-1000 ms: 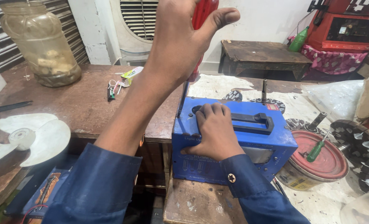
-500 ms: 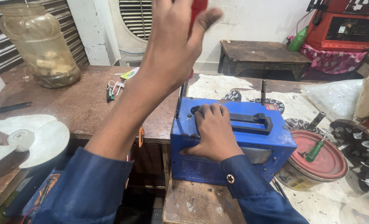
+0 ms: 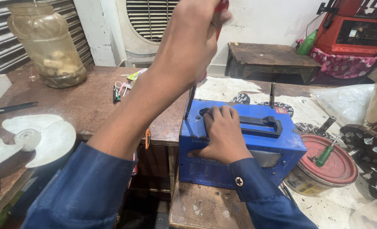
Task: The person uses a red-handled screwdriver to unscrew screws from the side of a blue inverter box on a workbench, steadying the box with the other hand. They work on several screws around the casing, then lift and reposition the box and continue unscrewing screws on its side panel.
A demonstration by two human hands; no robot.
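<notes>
A blue metal box (image 3: 277, 148) with a black carry handle on top stands on a worn wooden stool (image 3: 205, 210) in front of me. My right hand (image 3: 223, 135) lies flat over the box's top left, fingers spread, pressing on it. My left hand (image 3: 192, 40) is raised high and closed around the red handle of a screwdriver (image 3: 191, 101). Its dark shaft runs down to the box's top left corner, just beside my right fingers. Both arms wear dark blue sleeves.
A brown workbench (image 3: 86, 106) at left carries a large plastic jar (image 3: 48, 46), a white fan blade (image 3: 36, 138) and small pliers (image 3: 117, 93). At right sit a red-lidded tin (image 3: 336, 163) with a green-handled screwdriver (image 3: 326, 154) on it, dark motor parts (image 3: 372, 152) and a low wooden table (image 3: 273, 55).
My left hand has shifted slightly left and turned on the screwdriver handle. The right hand stays on the box, and the box has not moved.
</notes>
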